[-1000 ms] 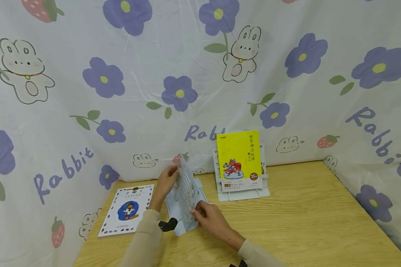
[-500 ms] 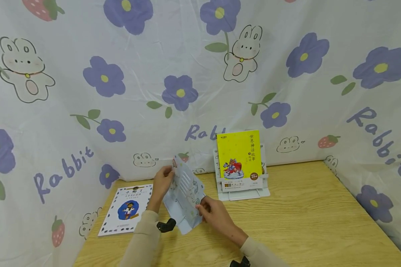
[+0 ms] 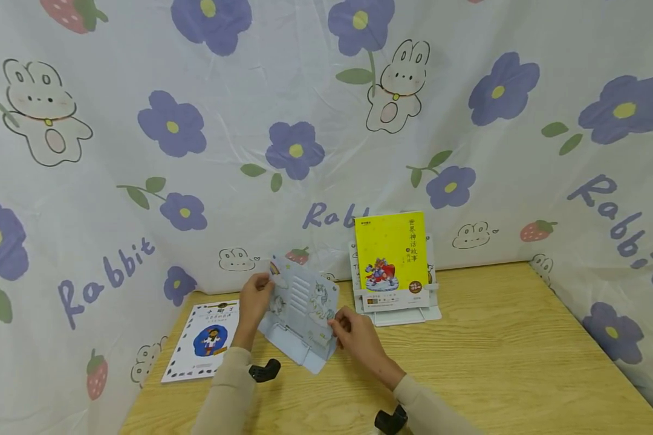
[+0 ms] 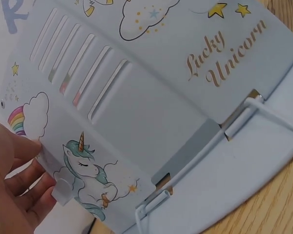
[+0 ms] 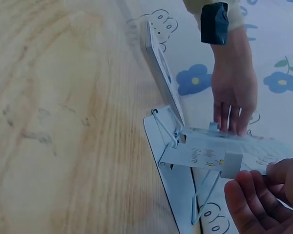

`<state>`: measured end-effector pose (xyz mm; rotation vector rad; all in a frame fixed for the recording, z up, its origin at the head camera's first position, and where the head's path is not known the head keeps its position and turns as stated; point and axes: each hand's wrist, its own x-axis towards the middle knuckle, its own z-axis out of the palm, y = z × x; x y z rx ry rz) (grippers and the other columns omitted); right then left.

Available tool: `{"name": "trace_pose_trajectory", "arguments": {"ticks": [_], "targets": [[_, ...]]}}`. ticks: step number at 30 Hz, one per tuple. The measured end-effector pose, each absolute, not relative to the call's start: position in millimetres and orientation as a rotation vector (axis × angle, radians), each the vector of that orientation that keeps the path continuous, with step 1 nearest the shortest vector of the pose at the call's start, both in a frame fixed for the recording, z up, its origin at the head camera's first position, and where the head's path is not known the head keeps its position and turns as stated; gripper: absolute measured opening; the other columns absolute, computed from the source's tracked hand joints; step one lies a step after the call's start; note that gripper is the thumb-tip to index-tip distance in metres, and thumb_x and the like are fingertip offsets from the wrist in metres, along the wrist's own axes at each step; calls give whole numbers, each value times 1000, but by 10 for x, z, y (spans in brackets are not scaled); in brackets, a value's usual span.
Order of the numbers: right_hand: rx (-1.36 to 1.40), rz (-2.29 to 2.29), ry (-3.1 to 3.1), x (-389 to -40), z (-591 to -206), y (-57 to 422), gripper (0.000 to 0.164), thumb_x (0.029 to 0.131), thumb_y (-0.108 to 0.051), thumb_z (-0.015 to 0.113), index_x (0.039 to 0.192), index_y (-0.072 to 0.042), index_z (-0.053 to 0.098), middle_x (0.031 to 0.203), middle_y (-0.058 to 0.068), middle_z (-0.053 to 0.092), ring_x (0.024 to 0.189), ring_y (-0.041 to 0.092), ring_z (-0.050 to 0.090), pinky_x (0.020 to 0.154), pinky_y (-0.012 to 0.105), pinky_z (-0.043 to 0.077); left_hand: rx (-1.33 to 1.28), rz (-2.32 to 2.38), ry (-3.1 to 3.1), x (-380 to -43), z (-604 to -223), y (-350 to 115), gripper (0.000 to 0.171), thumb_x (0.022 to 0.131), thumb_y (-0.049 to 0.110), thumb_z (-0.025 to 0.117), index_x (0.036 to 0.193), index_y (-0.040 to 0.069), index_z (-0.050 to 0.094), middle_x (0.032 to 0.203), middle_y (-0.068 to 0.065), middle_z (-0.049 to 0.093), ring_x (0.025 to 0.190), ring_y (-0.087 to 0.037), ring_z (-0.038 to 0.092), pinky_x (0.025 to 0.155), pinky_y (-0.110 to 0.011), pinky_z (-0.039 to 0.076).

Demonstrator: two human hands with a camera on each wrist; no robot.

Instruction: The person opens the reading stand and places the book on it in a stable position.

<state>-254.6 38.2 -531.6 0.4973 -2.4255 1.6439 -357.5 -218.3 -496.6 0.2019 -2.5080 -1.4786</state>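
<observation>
A pale blue metal book stand (image 3: 311,302) with a unicorn print and slots stands at the table's left middle, its back plate raised from its base. My left hand (image 3: 254,305) holds the plate's left edge between thumb and fingers. At the opposite edge, my right hand (image 3: 357,338) pinches the plate. The left wrist view shows the words "Lucky Unicorn" on the back plate (image 4: 136,122), with a wire holder (image 4: 195,158) along its lower edge. Seen from the right wrist, the base (image 5: 173,183) lies along the table and a small side clip (image 5: 231,165) sits beside my right fingers.
To the right, a yellow book (image 3: 389,248) leans on a second stand (image 3: 383,318). A white picture book (image 3: 187,356) lies flat at the left, partly behind my left arm. Behind the wooden table (image 3: 500,344) hangs a flower-and-rabbit cloth (image 3: 239,90).
The book stand has turned so its printed front faces me, where it was nearly edge-on before. My left hand has moved slightly left and my right hand slightly right, both keeping hold.
</observation>
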Motion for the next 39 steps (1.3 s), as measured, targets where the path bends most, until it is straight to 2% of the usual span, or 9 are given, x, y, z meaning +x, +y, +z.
{"name": "trace_pose_trajectory", "arguments": {"ticks": [7, 16, 23, 29, 34, 39], "targets": [[436, 1624, -2432, -2728, -5291, 423, 17, 107, -16, 66, 94, -5, 66, 75, 12, 69, 60, 34, 70, 49, 21, 49, 257, -1476, -2451, -3539, -4978, -2219, 36, 106, 12, 62, 137, -4, 62, 131, -28, 67, 122, -39, 65, 107, -48, 51], [306, 1385, -2451, -3030, -5214, 470, 13, 105, -14, 69, 97, -3, 67, 75, 6, 69, 56, 6, 61, 51, 19, 51, 310, -1461, -2417, -3540, -5019, -2255, 35, 104, 15, 66, 133, -4, 64, 125, -27, 70, 117, -39, 67, 99, -45, 53], [204, 1180, -2507, -3233, -5181, 499, 16, 105, -19, 70, 100, -3, 69, 78, 5, 68, 61, 10, 54, 54, 21, 43, 315, -1405, -2393, -3591, -5090, -2264, 32, 102, 18, 70, 126, -3, 68, 119, -24, 73, 111, -37, 69, 90, -38, 54], [171, 1104, -2514, -3333, -5163, 506, 18, 104, -21, 71, 97, -5, 69, 79, 6, 70, 61, 12, 55, 55, 23, 44, 334, -1433, -2378, -3597, -5091, -2232, 33, 101, 20, 72, 125, -2, 68, 120, -23, 72, 112, -35, 68, 93, -40, 52], [140, 1014, -2535, -3374, -5161, 506, 19, 104, -25, 72, 97, -7, 70, 73, 4, 69, 52, 10, 51, 47, 22, 38, 338, -1428, -2360, -3587, -5079, -2204, 31, 100, 19, 72, 123, -2, 69, 119, -23, 74, 112, -36, 69, 94, -42, 54], [86, 888, -2578, -3395, -5142, 498, 23, 104, -31, 72, 96, -10, 71, 58, 1, 59, 42, 10, 42, 41, 23, 28, 334, -1423, -2367, -3577, -5073, -2191, 31, 101, 20, 72, 124, -2, 69, 120, -23, 73, 112, -36, 69, 94, -43, 54]]}}
